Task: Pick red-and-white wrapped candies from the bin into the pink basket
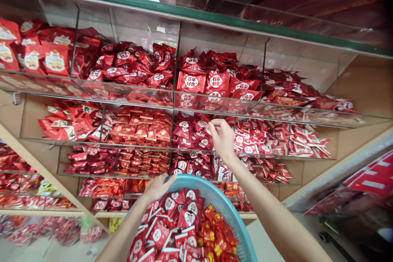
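My left hand (158, 188) is closed over the far left rim of a turquoise plastic basket (238, 217). Inside the basket lie dark red packets (188, 213) with white ovals, red-and-white packets (158, 233) and shiny red packets with yellow print (217, 235). My right hand (222, 137) reaches into a middle shelf compartment, thumb and fingers pinched together. A dark red packet (202, 124) with a white oval shows at its fingertips, partly hidden by them. More packets of this kind (184, 131) are heaped just left of that hand.
Glass shelves with clear dividers (178, 55) hold red packets in rows. A thick green-edged glass shelf (196, 4) crosses above. Wooden side panels (340, 163) flank the rack. Bagged goods (58, 229) lie low at left, and red packages (373, 176) are at right.
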`<action>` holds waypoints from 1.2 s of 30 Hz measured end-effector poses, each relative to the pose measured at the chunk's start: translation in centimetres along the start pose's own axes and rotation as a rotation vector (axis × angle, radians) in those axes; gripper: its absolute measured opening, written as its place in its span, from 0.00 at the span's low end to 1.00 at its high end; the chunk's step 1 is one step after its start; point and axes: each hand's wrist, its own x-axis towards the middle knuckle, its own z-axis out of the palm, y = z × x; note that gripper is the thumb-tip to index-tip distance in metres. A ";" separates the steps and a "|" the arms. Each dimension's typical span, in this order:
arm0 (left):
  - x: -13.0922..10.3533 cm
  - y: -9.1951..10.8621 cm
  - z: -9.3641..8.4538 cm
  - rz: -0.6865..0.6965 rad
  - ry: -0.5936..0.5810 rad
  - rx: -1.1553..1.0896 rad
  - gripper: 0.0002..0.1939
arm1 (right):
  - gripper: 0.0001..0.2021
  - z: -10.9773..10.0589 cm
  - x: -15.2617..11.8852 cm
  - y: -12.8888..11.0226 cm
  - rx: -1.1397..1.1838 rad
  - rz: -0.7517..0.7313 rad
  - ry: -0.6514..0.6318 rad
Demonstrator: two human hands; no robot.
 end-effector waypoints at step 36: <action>0.0 -0.2 0.4 0.025 0.016 0.028 0.33 | 0.04 7.1 -20.3 -1.3 -0.584 -0.227 -0.931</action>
